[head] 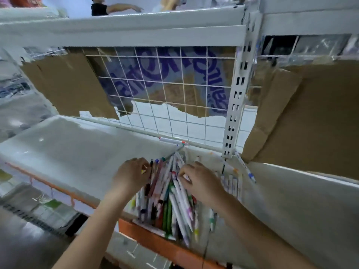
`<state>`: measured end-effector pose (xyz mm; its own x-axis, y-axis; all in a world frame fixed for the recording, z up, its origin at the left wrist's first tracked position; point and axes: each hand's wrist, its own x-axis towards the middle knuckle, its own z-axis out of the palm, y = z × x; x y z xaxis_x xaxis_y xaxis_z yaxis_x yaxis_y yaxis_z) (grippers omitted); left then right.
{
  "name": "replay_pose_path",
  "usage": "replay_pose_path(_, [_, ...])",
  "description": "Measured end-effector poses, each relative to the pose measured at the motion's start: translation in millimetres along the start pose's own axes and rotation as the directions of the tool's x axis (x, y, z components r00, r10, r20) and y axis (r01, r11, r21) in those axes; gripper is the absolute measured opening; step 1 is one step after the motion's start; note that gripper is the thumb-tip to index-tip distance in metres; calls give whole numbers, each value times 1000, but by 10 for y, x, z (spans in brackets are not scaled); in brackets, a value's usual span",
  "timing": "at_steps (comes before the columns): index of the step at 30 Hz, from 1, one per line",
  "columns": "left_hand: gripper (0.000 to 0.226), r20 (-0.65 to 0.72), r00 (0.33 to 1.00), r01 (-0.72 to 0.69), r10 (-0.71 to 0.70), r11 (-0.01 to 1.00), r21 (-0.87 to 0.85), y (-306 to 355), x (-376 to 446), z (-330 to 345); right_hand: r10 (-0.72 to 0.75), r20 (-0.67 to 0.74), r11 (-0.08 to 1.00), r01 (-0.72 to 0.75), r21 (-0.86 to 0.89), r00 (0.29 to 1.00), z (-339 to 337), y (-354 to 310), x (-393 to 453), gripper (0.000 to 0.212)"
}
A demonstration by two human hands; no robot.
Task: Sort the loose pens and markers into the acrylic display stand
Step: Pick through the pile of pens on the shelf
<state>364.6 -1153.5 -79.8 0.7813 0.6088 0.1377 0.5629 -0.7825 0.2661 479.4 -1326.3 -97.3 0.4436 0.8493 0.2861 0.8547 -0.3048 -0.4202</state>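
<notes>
Right, both hands are in the pens and markers (171,195) heaped in the acrylic display stand (233,183): my left hand (132,174) curls against the pile's edge, bracing it, while my right hand (200,181) pinches one white barrel to straighten it.

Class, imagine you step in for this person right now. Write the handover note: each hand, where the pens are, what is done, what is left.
Left hand: fingers curled on the left edge of the pen pile.
Right hand: pinching a white pen on top of it.
Pens: most heaped together on the shelf; a few loose by the wire grid and at right.
Done: cannot tell; stand's outline is too blurred.
Left: sorting the heap, collecting strays.
</notes>
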Motion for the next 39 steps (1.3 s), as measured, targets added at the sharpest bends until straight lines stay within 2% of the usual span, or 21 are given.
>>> replay_pose_path(5, [25,148,987,-62,65,998,-23,-311,196,0,111,-48,992,-113,-50,993,365,-393,412,18])
replay_pose_path(8, [29,214,972,-88,99,994,-62,-361,275,47,208,-107,963,-222,-150,972,506,-535,595,30])
replay_pose_path(11, [31,300,946,-91,121,990,-111,-343,340,92,303,-96,885,-318,-340,948,625,-577,738,34])
replay_pose_path(14, [36,354,925,-77,138,981,-179,-338,394,101,395,-47,841,-382,-383,918,704,-548,828,32])
replay_pose_path(18, [45,408,899,-35,162,953,-302,-354,457,85,499,-40,853,-499,-151,866,675,-505,844,28])
replay_pose_path(19, [42,415,894,-19,169,940,-341,-352,468,81,515,-48,853,-517,-72,856,639,-492,838,24])
replay_pose_path(22, [18,410,888,13,205,883,-470,-346,487,77,611,1,774,-598,209,792,454,-516,797,37])
replay_pose_path(24, [14,390,893,41,223,824,-565,-324,486,54,624,33,719,-590,367,781,314,-529,742,31])
replay_pose_path(27, [11,328,899,37,290,696,-717,-225,494,30,646,-15,634,-526,567,763,89,-550,606,17])
replay_pose_path(29, [7,275,898,0,344,625,-781,-90,483,5,673,-58,615,-515,597,738,-45,-532,484,13])
replay_pose_path(32, [16,209,878,-47,430,511,-858,213,408,-66,706,-134,611,-503,611,695,-262,-523,250,7])
replay_pose_path(36, [21,191,824,-41,534,392,-919,698,168,-167,736,-203,582,-450,677,646,-574,-555,-178,6])
replay_pose_path(39, [17,178,757,-44,628,320,-946,1041,-83,-190,766,-260,567,-428,703,588,-795,-593,-594,6])
